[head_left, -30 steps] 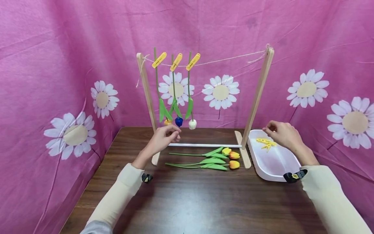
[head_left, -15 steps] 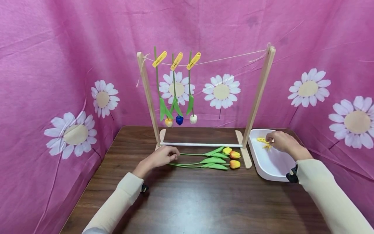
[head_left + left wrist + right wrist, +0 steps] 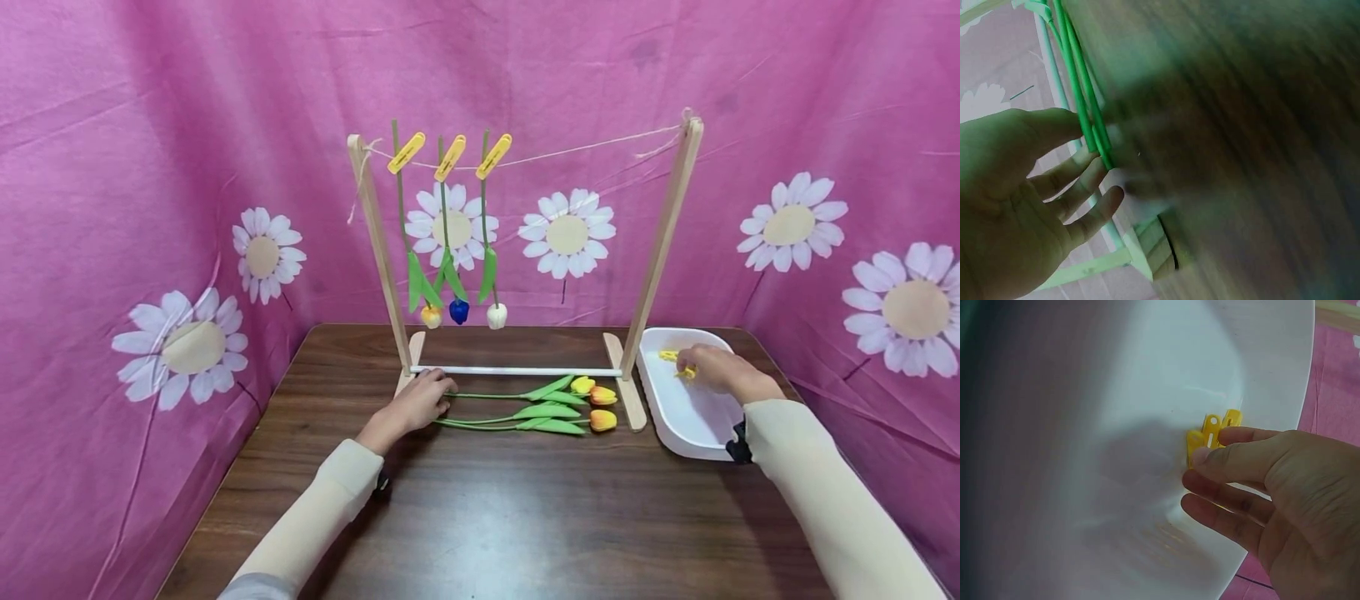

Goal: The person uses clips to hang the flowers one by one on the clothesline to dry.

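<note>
My left hand [image 3: 422,402] is low at the stem ends of the tulips [image 3: 555,411] lying on the table. In the left wrist view, its thumb and loosely bent fingers [image 3: 1088,215] are right at two green stems [image 3: 1079,81]. Inside the white tray [image 3: 701,425], my right hand [image 3: 716,371] pinches a yellow clothespin [image 3: 1194,439] between thumb and index finger. More yellow clothespins [image 3: 1211,428] lie close against it. Three tulips, with yellow, blue [image 3: 459,312] and white [image 3: 497,316] heads, hang upside down from a string [image 3: 577,148], each clipped by a yellow clothespin [image 3: 451,158].
A wooden frame with a left post [image 3: 381,250], a right post [image 3: 663,250] and a white crossbar [image 3: 517,372] stands at the back of the brown table [image 3: 480,508]. The tray sits beside its right foot [image 3: 630,404]. A pink curtain [image 3: 570,67] printed with daisies surrounds the table.
My left hand has come down from beside the hanging tulips to the lying stems. My right hand has lowered into the tray and onto the clothespins. The hanging tulips stay put.
</note>
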Available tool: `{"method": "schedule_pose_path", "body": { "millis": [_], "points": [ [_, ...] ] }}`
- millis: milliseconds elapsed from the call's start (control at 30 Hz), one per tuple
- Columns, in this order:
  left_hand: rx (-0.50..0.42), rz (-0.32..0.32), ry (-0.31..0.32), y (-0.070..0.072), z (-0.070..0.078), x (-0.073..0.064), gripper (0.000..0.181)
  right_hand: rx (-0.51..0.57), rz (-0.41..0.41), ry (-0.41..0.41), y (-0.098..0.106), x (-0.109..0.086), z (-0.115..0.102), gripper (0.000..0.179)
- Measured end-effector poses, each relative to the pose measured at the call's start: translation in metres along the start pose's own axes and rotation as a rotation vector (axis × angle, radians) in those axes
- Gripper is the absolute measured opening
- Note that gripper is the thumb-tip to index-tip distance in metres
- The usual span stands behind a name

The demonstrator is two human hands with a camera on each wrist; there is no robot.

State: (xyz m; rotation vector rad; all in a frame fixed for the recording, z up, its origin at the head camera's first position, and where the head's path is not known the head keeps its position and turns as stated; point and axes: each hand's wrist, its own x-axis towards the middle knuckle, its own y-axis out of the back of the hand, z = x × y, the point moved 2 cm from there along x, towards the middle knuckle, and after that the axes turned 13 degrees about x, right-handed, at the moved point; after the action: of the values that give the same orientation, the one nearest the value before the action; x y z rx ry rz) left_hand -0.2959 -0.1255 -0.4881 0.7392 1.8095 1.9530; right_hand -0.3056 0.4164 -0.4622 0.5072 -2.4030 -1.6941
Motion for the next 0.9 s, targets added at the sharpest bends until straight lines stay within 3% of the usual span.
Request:
{"method": "schedule_pose_path", "body": {
  "millis": [233,433,600,633,767,900],
  "points": [
    [0.005,0.001,-0.018,0.001,0.002,0.001,0.012,0.008,-0.080,-0.023,-0.003,0.001,0.001,0.019],
    [0.031,0.015,-0.035,0.001,0.002,0.002,0.012,0.005,-0.099,-0.055,-0.006,0.000,0.003,0.017],
    [-0.034,0.011,-0.017,-0.001,-0.001,0.005,0.011,0.038,-0.146,-0.136,0.001,-0.001,-0.004,0.017],
    [-0.048,0.022,-0.028,-0.009,-0.008,0.007,0.009,0.050,-0.156,-0.153,0.003,-0.001,-0.004,0.017],
    [-0.110,-0.039,0.012,-0.009,-0.008,0.007,0.007,0.101,-0.175,-0.213,0.006,-0.001,-0.004,0.015],
    [-0.126,-0.082,0.036,-0.003,0.000,0.006,0.011,0.124,-0.172,-0.222,0.006,0.000,0.000,0.026]
  ]
}}
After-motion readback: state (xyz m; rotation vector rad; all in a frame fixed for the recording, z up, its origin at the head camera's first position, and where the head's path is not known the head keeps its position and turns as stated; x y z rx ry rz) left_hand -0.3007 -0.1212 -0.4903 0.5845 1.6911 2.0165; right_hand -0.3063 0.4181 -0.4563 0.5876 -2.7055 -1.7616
